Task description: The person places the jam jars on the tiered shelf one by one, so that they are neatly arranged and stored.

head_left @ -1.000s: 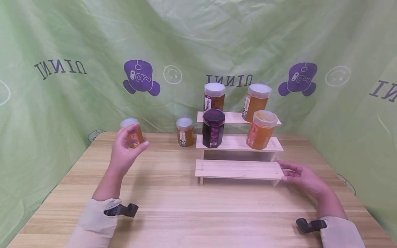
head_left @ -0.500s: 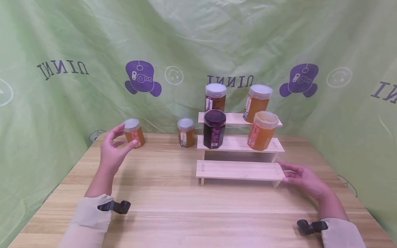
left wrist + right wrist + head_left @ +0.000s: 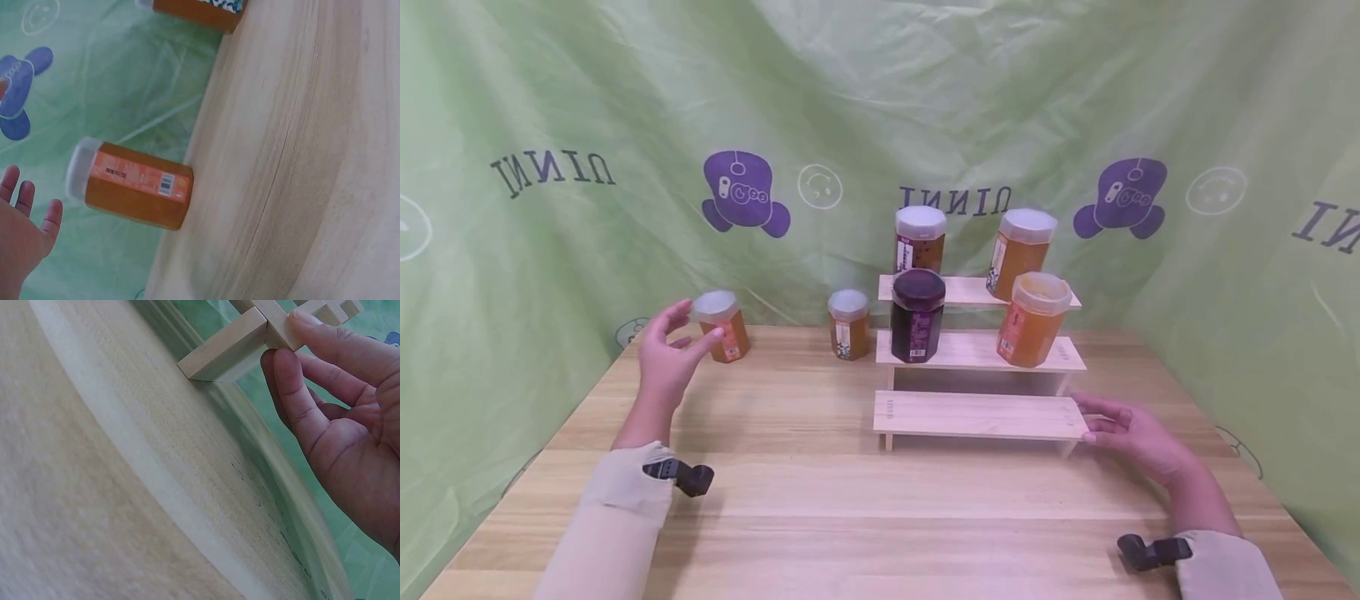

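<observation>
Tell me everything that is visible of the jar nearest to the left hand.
This faceted jar looks like clear plastic or glass, with amber contents. A whitish lid closes it; a reddish label carries a barcode and print too blurred to read. It stands upright near the far left corner of the table, before the green curtain. The left hand is beside it; in the left wrist view a gap separates them.
</observation>
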Tool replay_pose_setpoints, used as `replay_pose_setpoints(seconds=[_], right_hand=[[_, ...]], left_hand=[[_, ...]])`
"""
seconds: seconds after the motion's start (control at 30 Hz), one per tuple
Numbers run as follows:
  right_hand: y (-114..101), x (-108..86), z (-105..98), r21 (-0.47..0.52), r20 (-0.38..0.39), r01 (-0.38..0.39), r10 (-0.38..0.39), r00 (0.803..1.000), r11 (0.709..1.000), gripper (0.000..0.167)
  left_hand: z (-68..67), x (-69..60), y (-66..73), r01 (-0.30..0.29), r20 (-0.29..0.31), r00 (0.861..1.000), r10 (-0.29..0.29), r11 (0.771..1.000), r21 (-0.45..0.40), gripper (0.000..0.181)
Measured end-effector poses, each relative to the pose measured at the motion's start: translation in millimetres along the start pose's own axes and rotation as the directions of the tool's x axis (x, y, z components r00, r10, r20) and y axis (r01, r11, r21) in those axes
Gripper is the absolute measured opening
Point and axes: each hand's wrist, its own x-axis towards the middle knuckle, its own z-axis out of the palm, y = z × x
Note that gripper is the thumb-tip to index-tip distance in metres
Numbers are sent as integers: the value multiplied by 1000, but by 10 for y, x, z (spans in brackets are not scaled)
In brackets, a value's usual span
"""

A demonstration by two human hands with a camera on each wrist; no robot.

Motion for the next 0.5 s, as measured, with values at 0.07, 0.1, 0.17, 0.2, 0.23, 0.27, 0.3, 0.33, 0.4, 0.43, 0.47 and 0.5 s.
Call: replay_pose_setpoints(seconds=[0.07, 0.1, 0.17, 0.2, 0.23, 0.27, 0.3, 0.33, 0.4, 0.43, 0.47, 0.5], right_hand=[[11, -3, -3, 9, 4, 7, -7, 1000, 1000, 66], [16, -4, -4, 16, 6, 10, -11, 1000, 1000, 66], [25, -5, -5, 24, 11, 20, -21, 1000, 1000, 65], [28, -6, -6, 31, 15, 24, -24, 1000, 999, 64], [30, -7, -7, 35, 16, 27, -27, 999, 999, 64], [29, -9, -7, 37, 16, 27, -28, 999, 999, 63], [27, -12, -7, 39, 15, 26, -27, 1000, 999, 63], [23, -15, -6, 38, 11, 23, -24, 1000, 999, 63], [10, -25, -3, 16, 1, 15, -15, 1000, 1000, 64], [3, -29, -1, 3, -6, 11, -11, 1000, 1000, 65], [-4, -33, 1, -7, -12, 5, -5, 1000, 1000, 66], [-9, -35, 2, -19, -17, 2, -2, 1000, 1000, 67]], left_hand=[[11, 32, -31, 7, 9, 1000, -7, 1000, 9, 74], [16, 46, -45, 14, 16, 1000, -14, 1000, 15, 75], [26, 72, -71, 22, 23, 999, -23, 999, 29, 76], [32, 88, -87, 27, 26, 999, -28, 999, 39, 77], [39, 102, -99, 30, 29, 999, -32, 998, 47, 77], [46, 117, -113, 33, 31, 999, -35, 998, 52, 78], [52, 132, -126, 37, 33, 999, -39, 998, 57, 78], [58, 147, -139, 39, 34, 999, -41, 997, 60, 79], [64, 173, -168, 51, 35, 998, -53, 997, 65, 81], [65, 182, -181, 57, 32, 998, -59, 996, 69, 81], [64, 192, -195, 63, 31, 997, -66, 995, 73, 82], [61, 203, -211, 70, 31, 997, -73, 994, 79, 83]])
